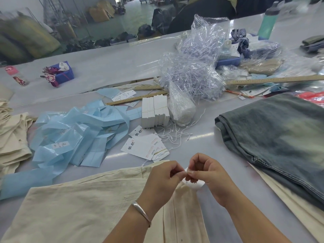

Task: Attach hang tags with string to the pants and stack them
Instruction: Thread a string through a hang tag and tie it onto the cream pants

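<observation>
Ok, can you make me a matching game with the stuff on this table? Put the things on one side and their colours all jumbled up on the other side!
Things:
1. pants under the hands
2. folded jeans
3. strips of paper
4. stack of hang tags

Colours:
A. white
B. light blue
C. cream
D. faded grey-blue

Right pairs: 1-C, 2-D, 3-B, 4-A.

The left hand and the right hand meet fingertip to fingertip over the cream pants, pinching something small and white.
</observation>
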`<state>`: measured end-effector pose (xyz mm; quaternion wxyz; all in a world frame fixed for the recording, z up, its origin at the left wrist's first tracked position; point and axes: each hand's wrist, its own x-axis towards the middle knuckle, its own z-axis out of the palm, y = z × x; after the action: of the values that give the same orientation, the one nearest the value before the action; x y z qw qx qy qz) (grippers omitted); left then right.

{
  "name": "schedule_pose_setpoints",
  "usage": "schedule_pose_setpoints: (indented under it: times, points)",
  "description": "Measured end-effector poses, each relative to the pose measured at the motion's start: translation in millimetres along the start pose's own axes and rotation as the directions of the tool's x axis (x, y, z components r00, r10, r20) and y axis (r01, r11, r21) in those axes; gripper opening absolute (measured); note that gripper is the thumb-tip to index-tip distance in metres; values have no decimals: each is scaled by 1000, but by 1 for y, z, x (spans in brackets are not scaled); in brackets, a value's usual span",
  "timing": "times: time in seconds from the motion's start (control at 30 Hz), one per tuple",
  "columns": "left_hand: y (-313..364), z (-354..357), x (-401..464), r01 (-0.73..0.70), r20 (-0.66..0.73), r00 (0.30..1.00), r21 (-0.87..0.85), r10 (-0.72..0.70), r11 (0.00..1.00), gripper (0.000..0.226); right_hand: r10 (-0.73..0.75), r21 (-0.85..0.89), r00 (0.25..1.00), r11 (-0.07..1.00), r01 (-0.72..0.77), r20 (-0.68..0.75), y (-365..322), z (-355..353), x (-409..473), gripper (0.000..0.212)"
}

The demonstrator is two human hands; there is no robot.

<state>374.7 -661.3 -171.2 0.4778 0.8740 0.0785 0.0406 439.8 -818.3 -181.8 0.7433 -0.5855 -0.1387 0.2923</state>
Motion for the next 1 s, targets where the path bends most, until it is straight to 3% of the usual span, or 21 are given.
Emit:
schedule_pose_setpoints:
  times: [0.07,0.17,0.27,0.33,0.43,0.53,0.67,0.8,0.9,1.0]
  points:
    - [-3,-3,4,102,65,994,-191,-91,976,13,19,21,1000,1000,-19,25,-2,0,-1,15]
    - [-9,0,5,192,121,979,-291,-163,937,14,68,13,996,998,-69,60,-3,-1,-2,18]
    - [-14,4,1,189,99,981,-248,-169,950,17,118,-42,991,992,-116,59,-3,0,-5,16]
    - [-19,5,-6,174,36,985,-115,-171,978,20,120,-245,992,962,-123,-27,0,8,-7,22]
    - [-29,-5,-22,159,-18,987,4,-159,987,19,-120,-728,972,682,-67,-202,8,36,-10,28]
    - [-54,-41,-47,194,-105,977,70,-186,979,17,-215,-811,962,585,-12,-170,16,83,-14,25]
    - [-110,-118,-107,394,-325,886,152,-331,906,25,-77,-916,994,388,104,81,42,142,-9,28]
    - [-164,-190,-177,656,-550,698,236,-459,717,16,71,-961,964,124,248,257,70,192,24,81]
    - [-191,-224,-218,817,-586,557,260,-588,515,58,165,-965,962,-114,237,216,82,215,56,114]
    - [-214,-240,-245,842,-527,530,235,-664,486,96,261,-969,962,-208,134,77,84,218,82,138]
